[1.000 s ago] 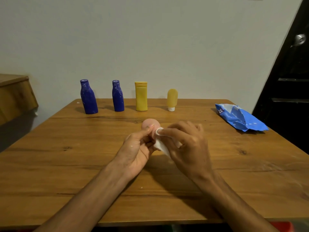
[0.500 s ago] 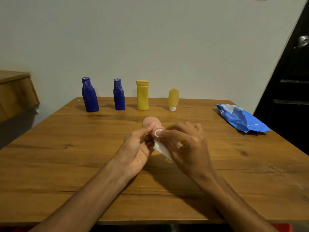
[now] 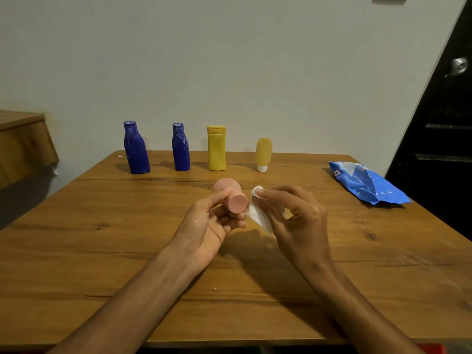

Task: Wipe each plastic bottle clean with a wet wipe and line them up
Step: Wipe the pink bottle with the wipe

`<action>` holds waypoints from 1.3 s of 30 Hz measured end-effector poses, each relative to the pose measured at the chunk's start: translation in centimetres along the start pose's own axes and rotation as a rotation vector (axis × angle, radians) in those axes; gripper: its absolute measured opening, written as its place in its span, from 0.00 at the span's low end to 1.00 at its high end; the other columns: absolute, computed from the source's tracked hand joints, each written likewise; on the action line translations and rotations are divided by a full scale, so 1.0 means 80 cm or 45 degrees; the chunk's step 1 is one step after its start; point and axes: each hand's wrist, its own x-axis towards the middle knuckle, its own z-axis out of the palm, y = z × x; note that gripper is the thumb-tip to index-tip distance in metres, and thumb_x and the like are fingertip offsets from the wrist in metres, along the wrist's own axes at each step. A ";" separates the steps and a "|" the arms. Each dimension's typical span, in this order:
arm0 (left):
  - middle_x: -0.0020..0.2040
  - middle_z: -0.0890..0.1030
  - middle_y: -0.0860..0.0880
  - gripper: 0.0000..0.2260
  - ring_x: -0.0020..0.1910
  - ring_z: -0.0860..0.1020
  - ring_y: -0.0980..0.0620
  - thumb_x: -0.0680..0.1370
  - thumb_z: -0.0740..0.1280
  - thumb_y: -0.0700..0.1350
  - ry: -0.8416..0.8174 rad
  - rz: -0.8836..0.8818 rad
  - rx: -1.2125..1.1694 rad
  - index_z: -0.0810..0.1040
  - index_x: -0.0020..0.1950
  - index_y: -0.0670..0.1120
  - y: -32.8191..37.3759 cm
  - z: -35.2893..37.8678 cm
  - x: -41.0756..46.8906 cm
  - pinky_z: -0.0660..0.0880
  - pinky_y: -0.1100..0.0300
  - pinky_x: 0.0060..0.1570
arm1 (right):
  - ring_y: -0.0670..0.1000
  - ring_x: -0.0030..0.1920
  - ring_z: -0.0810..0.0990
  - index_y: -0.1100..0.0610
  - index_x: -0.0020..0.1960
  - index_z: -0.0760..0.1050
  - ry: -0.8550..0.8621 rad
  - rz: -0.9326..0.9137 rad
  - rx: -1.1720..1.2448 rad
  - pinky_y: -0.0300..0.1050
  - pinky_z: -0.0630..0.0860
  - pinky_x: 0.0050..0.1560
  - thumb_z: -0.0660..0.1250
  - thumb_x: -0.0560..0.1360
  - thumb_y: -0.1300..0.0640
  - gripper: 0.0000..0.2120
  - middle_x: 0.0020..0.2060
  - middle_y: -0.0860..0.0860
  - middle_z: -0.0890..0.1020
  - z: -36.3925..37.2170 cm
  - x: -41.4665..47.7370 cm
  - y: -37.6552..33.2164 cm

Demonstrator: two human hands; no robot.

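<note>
1. Over mid-worktop, head view: one pink bottle (image 3: 231, 192), held on its side clear of the worktop (image 3: 102, 251), with its flat round end turned toward the wearer. The left hand (image 3: 212, 226) grips it, thumb on top and fingers curled underneath.
2. Right hand (image 3: 293, 218): pinches a white wet wipe (image 3: 259, 217) between thumb and forefinger, the other fingers loosely bent. The wipe hangs just beside the bottle's end. Whether it touches cannot be told.
3. Change noted: half a second ago the wipe was pressed onto that round end, with the right fingers closed over it. Now the right hand has drawn off to the right and the end shows bare. The hands, then together, now stand slightly apart.
4. Reading: the pass over the end looks finished. A reasonable guess is that the bottle gets turned for another face, or goes to stand with the others.
5. Back row, unchanged: four items upright along the far edge, each apart from the next.
   - large blue bottle (image 3: 136, 152)
   - smaller blue bottle (image 3: 180, 149)
   - yellow bottle (image 3: 216, 149)
   - small yellow tube (image 3: 263, 153), standing on its white cap
   - The bare stretch to the right of the tube seems the likely place for the pink one.
6. Sundries:
   - blue wipes pack (image 3: 365, 185), lying near the right edge, well apart from both hands
   - dark door (image 3: 447, 149) behind it
   - wooden ledge (image 3: 23, 141) at far left
</note>
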 end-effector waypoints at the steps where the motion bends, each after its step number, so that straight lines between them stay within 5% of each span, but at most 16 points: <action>1: 0.46 0.78 0.40 0.22 0.37 0.77 0.49 0.66 0.69 0.44 -0.007 0.011 0.004 0.73 0.58 0.38 0.000 0.000 0.000 0.77 0.59 0.33 | 0.49 0.45 0.79 0.56 0.53 0.82 -0.012 0.016 0.082 0.47 0.77 0.39 0.72 0.71 0.58 0.10 0.45 0.50 0.82 0.000 0.000 -0.002; 5: 0.48 0.80 0.39 0.24 0.43 0.80 0.47 0.65 0.69 0.44 -0.055 0.012 -0.025 0.73 0.60 0.39 0.000 0.000 -0.002 0.78 0.57 0.41 | 0.44 0.48 0.78 0.58 0.55 0.81 -0.139 -0.071 0.206 0.31 0.76 0.45 0.72 0.70 0.59 0.14 0.48 0.52 0.81 0.002 0.001 -0.014; 10: 0.49 0.81 0.40 0.24 0.46 0.80 0.46 0.68 0.69 0.42 -0.120 -0.057 -0.022 0.72 0.63 0.37 0.003 -0.004 0.001 0.76 0.54 0.50 | 0.44 0.48 0.78 0.58 0.55 0.81 -0.162 0.061 0.203 0.34 0.77 0.44 0.71 0.72 0.58 0.12 0.48 0.51 0.82 0.004 0.003 -0.014; 16: 0.48 0.81 0.39 0.22 0.43 0.80 0.46 0.68 0.69 0.42 -0.088 -0.042 -0.094 0.72 0.60 0.38 0.003 -0.003 0.002 0.78 0.56 0.43 | 0.39 0.45 0.77 0.55 0.53 0.82 -0.227 0.166 0.106 0.27 0.71 0.42 0.71 0.72 0.55 0.10 0.46 0.48 0.83 0.003 0.006 -0.010; 19: 0.45 0.80 0.39 0.19 0.39 0.79 0.48 0.69 0.69 0.43 -0.066 -0.024 -0.071 0.74 0.58 0.38 0.004 -0.002 0.003 0.77 0.58 0.38 | 0.40 0.45 0.78 0.55 0.53 0.82 -0.164 0.223 0.115 0.27 0.71 0.41 0.72 0.72 0.56 0.10 0.46 0.48 0.83 0.003 0.005 -0.007; 24: 0.48 0.81 0.39 0.14 0.48 0.79 0.44 0.72 0.68 0.41 -0.012 -0.001 -0.094 0.75 0.56 0.38 0.005 -0.003 0.005 0.76 0.52 0.54 | 0.42 0.50 0.77 0.57 0.56 0.80 -0.068 0.152 0.188 0.32 0.76 0.45 0.71 0.72 0.59 0.12 0.50 0.50 0.82 0.001 0.002 -0.014; 32: 0.47 0.83 0.39 0.17 0.48 0.82 0.45 0.75 0.68 0.40 0.009 0.001 -0.022 0.74 0.62 0.36 0.000 -0.001 0.003 0.78 0.53 0.48 | 0.52 0.44 0.80 0.61 0.51 0.81 -0.141 -0.187 -0.003 0.46 0.80 0.37 0.64 0.73 0.52 0.14 0.46 0.56 0.82 0.006 -0.003 -0.012; 39: 0.49 0.82 0.38 0.19 0.48 0.81 0.45 0.71 0.69 0.40 0.018 0.031 0.034 0.73 0.61 0.36 -0.002 -0.001 0.003 0.78 0.52 0.51 | 0.48 0.46 0.80 0.60 0.51 0.81 -0.161 -0.167 0.089 0.36 0.78 0.41 0.67 0.73 0.54 0.12 0.46 0.54 0.82 0.007 -0.003 -0.013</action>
